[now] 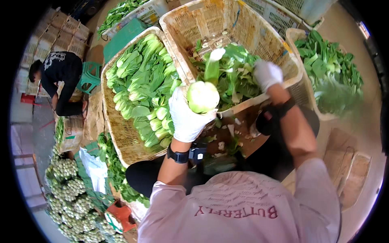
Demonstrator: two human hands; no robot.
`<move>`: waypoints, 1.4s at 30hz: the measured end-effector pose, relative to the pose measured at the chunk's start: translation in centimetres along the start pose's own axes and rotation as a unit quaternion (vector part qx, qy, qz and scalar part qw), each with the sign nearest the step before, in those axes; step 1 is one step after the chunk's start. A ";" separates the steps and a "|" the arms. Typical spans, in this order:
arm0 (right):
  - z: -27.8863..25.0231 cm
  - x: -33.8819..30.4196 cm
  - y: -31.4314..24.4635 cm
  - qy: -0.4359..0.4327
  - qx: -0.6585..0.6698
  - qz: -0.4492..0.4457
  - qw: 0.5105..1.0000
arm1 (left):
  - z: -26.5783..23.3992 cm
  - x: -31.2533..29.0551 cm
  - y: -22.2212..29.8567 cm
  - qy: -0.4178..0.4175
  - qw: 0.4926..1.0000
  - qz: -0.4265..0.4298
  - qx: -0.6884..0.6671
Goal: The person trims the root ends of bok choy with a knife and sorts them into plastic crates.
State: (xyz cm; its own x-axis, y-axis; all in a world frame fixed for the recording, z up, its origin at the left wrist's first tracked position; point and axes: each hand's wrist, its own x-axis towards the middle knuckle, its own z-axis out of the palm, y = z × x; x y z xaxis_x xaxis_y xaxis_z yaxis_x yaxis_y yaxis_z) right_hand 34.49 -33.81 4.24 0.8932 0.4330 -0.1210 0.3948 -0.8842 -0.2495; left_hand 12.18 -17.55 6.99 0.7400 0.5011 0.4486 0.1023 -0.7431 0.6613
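I see stacked tan boxes (pixel 60 32) at ten o'clock, a white plastic bag (pixel 95 168) at eight, and flattened brown cardboard (pixel 348 170) at four.

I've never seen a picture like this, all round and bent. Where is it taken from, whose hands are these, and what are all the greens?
The camera sits on a person's head and looks down, so the edges curve. Both white-gloved hands are that person's own. The left hand holds a pale green vegetable head by its cut base. The right hand reaches into a tan basket holding loose leafy greens. Beside it, another basket holds neatly laid greens. Another person crouches at far left.
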 end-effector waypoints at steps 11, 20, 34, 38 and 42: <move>-0.9 -7.3 -7.6 0.127 0.288 -0.449 0.837 | 1.4 -0.2 0.0 -0.072 0.979 -0.091 -0.170; -3.2 -5.5 -5.9 -0.001 0.236 -0.421 0.876 | -1.4 0.9 1.6 -0.219 0.931 -0.161 -0.243; -3.6 -3.4 -5.7 -0.083 0.525 -0.218 0.818 | -2.0 0.7 -0.2 -0.107 0.788 -0.272 -0.542; -2.1 -5.1 -7.3 -0.111 0.458 -0.335 0.816 | -1.6 1.0 0.3 -0.180 0.786 -0.228 -0.545; -3.3 -5.0 -7.1 -0.283 0.610 -0.247 0.698 | -3.0 1.5 -2.0 -0.213 0.803 -0.282 -0.480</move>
State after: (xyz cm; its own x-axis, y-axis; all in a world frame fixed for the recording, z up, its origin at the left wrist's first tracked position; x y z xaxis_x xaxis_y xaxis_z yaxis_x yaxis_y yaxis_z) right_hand 27.89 -30.26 9.82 0.3496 0.9369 -0.0044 -0.1614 0.0556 -0.9853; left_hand 11.11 -13.92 8.14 0.9370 0.2886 -0.1967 0.0937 0.3348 0.9376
